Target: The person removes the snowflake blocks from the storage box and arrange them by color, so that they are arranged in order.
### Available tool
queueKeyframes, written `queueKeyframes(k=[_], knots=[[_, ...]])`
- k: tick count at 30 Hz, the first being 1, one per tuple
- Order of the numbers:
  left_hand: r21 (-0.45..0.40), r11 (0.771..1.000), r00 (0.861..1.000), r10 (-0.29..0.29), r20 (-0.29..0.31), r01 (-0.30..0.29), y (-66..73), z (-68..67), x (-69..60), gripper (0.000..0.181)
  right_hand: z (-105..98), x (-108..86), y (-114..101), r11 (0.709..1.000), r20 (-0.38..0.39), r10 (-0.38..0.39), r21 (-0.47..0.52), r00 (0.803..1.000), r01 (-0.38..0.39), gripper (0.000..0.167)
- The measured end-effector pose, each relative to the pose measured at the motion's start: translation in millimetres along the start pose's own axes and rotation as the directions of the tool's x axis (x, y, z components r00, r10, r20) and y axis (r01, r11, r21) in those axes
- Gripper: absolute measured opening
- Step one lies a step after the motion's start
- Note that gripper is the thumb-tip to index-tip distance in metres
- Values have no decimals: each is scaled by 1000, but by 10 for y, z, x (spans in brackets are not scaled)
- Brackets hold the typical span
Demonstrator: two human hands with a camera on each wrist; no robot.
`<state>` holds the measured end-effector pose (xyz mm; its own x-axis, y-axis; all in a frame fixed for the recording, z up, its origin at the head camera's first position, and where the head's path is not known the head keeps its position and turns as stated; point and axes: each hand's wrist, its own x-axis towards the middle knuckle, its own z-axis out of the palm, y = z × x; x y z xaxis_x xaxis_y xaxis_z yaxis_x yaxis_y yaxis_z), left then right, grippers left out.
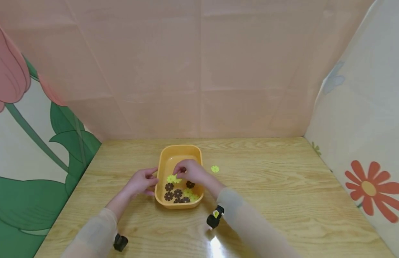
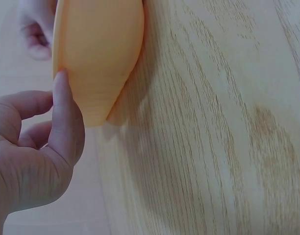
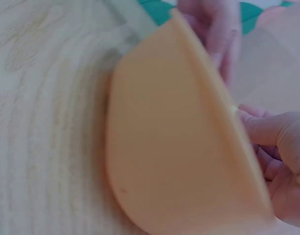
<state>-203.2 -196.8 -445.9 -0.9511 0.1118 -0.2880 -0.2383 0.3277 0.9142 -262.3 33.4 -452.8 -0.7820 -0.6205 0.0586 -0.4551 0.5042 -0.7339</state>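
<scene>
A yellow-orange tray [image 1: 178, 206] stands on the table with brown and yellow-green flower-shaped discs in its near half. My left hand [image 1: 141, 182] holds the tray's left rim, its thumb and a finger against the edge; in the left wrist view that hand [image 2: 37, 142] touches the outer wall under the rim. Over the middle of the tray, my right hand [image 1: 191, 171] pinches a yellow-green flower disc [image 1: 177, 179], partly hidden by the fingertips. From the right wrist view, the tray wall [image 3: 164, 132] hides the contents; the right hand [image 3: 282, 152] shows beyond the rim.
One yellow-green flower disc [image 1: 215, 168] lies on the wooden table [image 1: 267, 179] to the right of the tray. A pink sheet [image 1: 199, 71] hangs behind the table, with flower-printed sheets at both sides.
</scene>
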Motion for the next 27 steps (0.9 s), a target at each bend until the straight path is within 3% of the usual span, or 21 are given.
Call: queueKeyframes(k=[7,11,17,22,27], knots=[[12,1000,1000,-12,9,12,8,-3,4,63,-308,-210,87,995,-157,8,101,988,8,6],[13,1000,1000,-13,13,13,23,10,-2,62,-501,-378,233,986,-221,54,165,974,-18,10],[18,1000,1000,-4,14,4,32,27,-7,62,-754,-661,581,961,-298,159,266,941,-78,15],[20,1000,1000,-10,7,10,28,26,5,62,-863,-847,921,961,-365,179,266,914,-81,20],[20,1000,1000,-22,-3,22,27,26,20,62,-880,-963,1177,952,-370,256,255,893,-167,18]])
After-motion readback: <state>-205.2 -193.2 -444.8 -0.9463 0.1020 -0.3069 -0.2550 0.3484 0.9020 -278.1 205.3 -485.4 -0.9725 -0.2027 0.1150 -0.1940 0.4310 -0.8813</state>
